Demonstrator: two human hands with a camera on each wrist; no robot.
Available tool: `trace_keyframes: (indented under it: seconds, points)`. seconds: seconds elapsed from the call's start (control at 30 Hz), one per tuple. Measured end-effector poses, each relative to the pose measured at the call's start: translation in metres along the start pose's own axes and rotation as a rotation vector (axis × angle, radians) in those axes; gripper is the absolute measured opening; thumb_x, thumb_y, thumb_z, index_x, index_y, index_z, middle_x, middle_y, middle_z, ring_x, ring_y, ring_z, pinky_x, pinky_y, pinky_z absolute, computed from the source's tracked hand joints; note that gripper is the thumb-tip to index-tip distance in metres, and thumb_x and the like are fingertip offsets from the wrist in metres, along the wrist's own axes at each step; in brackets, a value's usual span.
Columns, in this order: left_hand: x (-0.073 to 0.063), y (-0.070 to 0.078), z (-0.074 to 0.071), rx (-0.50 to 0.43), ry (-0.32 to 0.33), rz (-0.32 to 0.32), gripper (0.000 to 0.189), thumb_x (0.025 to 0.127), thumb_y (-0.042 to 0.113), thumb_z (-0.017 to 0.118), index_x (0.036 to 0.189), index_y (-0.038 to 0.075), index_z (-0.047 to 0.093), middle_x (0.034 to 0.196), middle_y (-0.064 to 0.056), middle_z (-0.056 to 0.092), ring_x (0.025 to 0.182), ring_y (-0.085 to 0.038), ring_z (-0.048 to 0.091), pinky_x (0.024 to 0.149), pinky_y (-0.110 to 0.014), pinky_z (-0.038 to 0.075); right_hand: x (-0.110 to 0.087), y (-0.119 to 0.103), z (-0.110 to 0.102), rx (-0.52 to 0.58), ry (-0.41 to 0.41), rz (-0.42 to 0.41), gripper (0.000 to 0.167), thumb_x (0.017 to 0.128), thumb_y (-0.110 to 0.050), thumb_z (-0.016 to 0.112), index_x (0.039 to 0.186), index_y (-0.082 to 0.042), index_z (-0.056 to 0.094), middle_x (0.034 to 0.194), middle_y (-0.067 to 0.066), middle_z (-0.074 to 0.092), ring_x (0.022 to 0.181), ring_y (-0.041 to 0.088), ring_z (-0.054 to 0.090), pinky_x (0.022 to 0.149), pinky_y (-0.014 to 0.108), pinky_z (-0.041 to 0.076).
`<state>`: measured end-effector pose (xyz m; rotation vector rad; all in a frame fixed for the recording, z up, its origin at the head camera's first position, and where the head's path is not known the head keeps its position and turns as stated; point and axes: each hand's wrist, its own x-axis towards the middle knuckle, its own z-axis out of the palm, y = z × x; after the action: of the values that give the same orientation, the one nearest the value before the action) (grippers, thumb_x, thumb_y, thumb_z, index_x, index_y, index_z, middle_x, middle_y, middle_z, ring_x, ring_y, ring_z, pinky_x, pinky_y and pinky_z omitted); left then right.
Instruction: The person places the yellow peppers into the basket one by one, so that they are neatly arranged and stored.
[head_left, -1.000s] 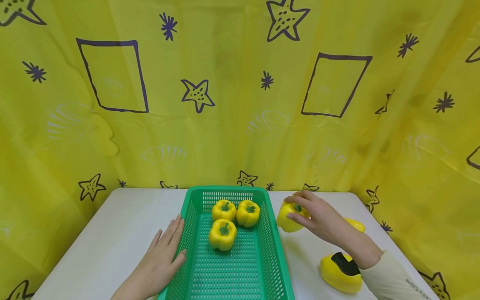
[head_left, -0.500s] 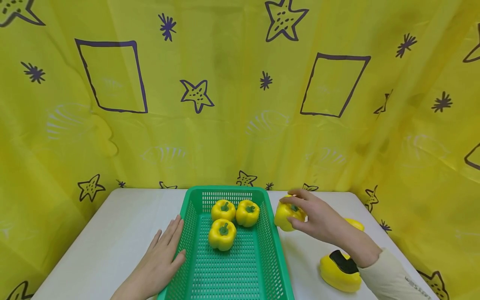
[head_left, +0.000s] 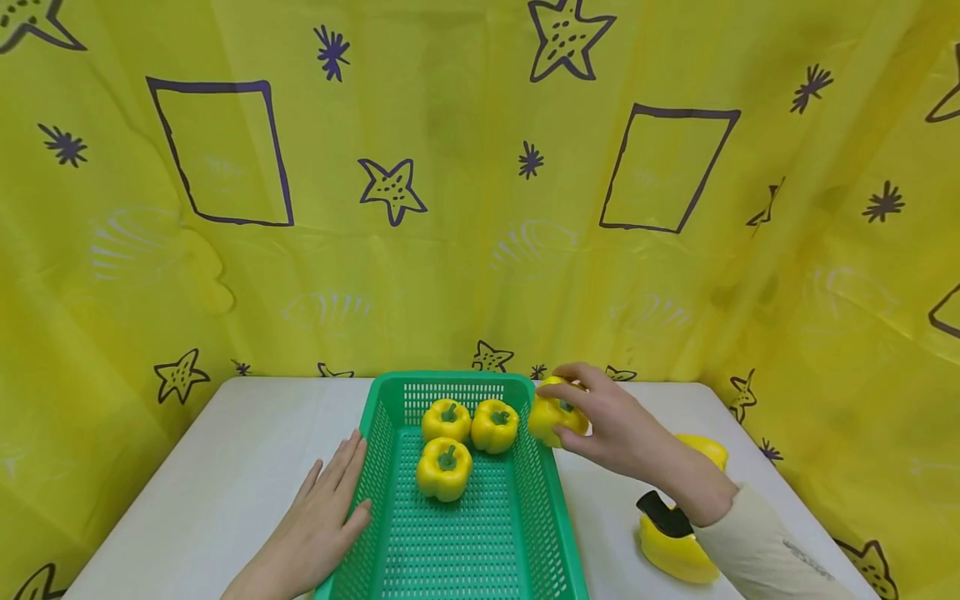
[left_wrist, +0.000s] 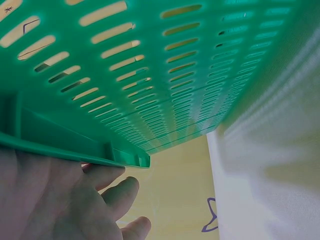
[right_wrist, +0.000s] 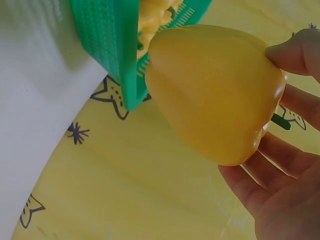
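Note:
My right hand (head_left: pixel 611 421) grips a yellow bell pepper (head_left: pixel 553 417) with a green stem, at the right rim of a green plastic basket (head_left: pixel 558 517). In the right wrist view, thumb and fingertips hold this bell pepper (right_wrist: pixel 215 95) around its stem end, off the table. Inside the basket, toward its back, stand three more yellow bell peppers (head_left: pixel 444 469). My left hand (head_left: pixel 315 521) lies with straight fingers along the basket's left side. Seen from the left wrist, the fingers (left_wrist: pixel 120 197) are just under the basket's rim (left_wrist: pixel 75 155).
On the white table (head_left: pixel 187 483), right of the basket, a yellow object with a black patch (head_left: pixel 675 550) lies partly under the right forearm. Another yellow object (head_left: pixel 705 450) shows behind that forearm. A patterned yellow curtain (head_left: pixel 450 275) encloses the back and sides.
My right hand has carried its bell pepper leftward and slightly up, from beside the basket to its right rim. The left hand and the peppers in the basket stay put.

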<state>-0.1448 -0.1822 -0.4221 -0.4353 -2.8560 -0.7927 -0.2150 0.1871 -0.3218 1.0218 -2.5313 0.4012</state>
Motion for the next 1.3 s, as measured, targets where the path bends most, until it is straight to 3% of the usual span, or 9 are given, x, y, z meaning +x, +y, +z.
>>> trace_keyframes:
  seconds: [0.37,0.97,1.3]
  points:
    - [0.000,-0.001,0.001,0.002,-0.006,-0.003,0.070,0.099,0.026,0.053,0.158,0.005,0.021,0.166,-0.012,0.018,0.152,-0.036,0.021,0.116,-0.064,0.016,0.008,-0.014,0.015,0.062,-0.028,-0.041,0.041,0.081,-0.012,0.075,0.122,-0.015,0.067,0.130,0.011,0.054,0.097,0.016,0.057,0.076,0.028,0.052]
    - [-0.001,-0.002,0.001,-0.006,0.003,-0.001,0.071,0.099,0.026,0.053,0.158,0.006,0.021,0.166,-0.011,0.018,0.152,-0.035,0.021,0.117,-0.063,0.017,0.010,-0.029,0.043,0.076,-0.145,-0.107,0.039,0.084,-0.013,0.074,0.122,-0.015,0.067,0.133,0.018,0.055,0.110,0.026,0.060,0.082,0.033,0.057]
    - [0.000,-0.001,0.000,0.004,0.010,0.009,0.070,0.099,0.026,0.053,0.158,0.005,0.022,0.166,-0.010,0.018,0.152,-0.035,0.023,0.116,-0.063,0.017,0.009,-0.033,0.058,0.122,-0.254,-0.070,0.036,0.086,-0.012,0.073,0.121,-0.016,0.067,0.137,0.019,0.053,0.118,0.032,0.059,0.088,0.039,0.057]
